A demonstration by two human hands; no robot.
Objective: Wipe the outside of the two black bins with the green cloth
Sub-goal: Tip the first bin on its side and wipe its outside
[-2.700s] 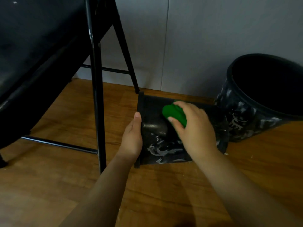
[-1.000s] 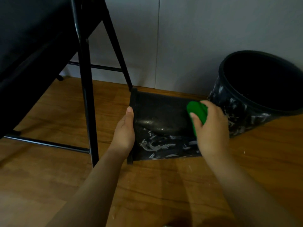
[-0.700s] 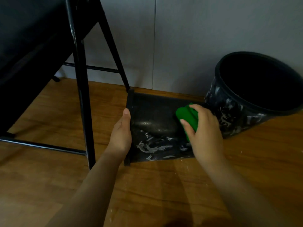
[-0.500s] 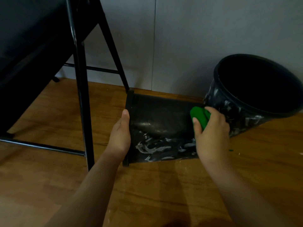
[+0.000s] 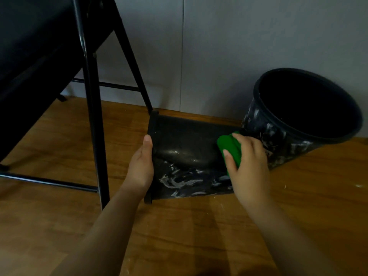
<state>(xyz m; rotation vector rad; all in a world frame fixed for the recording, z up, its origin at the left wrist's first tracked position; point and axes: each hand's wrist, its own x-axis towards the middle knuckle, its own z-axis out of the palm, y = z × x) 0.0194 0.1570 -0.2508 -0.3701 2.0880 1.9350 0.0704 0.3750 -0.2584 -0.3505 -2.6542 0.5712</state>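
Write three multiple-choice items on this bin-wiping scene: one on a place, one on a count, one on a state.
1. Where is the green cloth?
A. on the lying bin
B. inside the upright bin
C. on the floor

2. How many black bins show?
A. one
B. two
C. three

3. What does the left hand do?
A. hangs idle
B. wipes
C. steadies the lying bin's rim

Key: 1 A, the right hand presses it there; 2 B, one lying, one upright; 3 C, it rests against the rim.
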